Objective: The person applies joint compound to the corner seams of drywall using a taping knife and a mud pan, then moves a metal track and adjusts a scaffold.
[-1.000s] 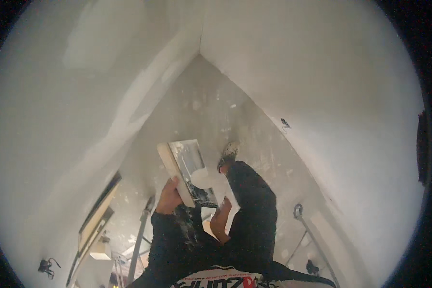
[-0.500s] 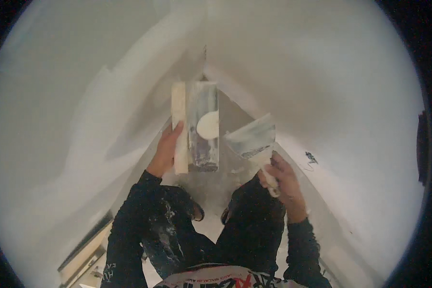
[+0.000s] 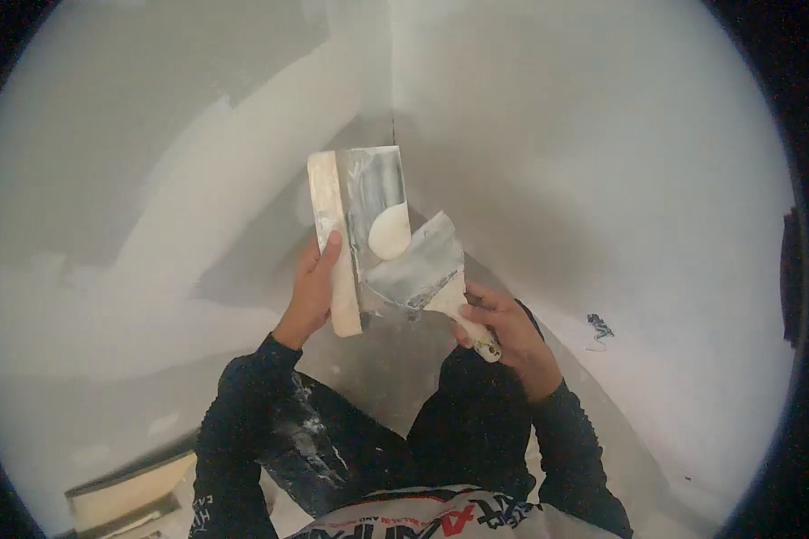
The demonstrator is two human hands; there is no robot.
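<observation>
My left hand [image 3: 312, 286] is closed round the pale wooden handle of a wide taping knife [image 3: 373, 180], its thumb along the front. A rounded blob of white joint compound [image 3: 389, 233] sits near the right edge of that metal blade. In my right hand [image 3: 510, 331] is a putty knife [image 3: 422, 266], gripped by its cream handle. Its broad, compound-smeared blade slants up and left and overlaps the lower part of the taping knife, just under the blob. Whether the two blades touch I cannot tell.
Two walls meet in a corner [image 3: 392, 99] straight ahead, the left wall carrying a broad pale band of compound [image 3: 189, 193]. Wires [image 3: 600, 331] stick out low on the right wall. A tan, open-looking object [image 3: 135, 494] lies at the lower left. My knees are bent below my hands.
My right hand has brought the putty knife left and its blade now overlaps the taping knife. The taping knife has tilted slightly, its top leaning left. The view has shifted up the corner.
</observation>
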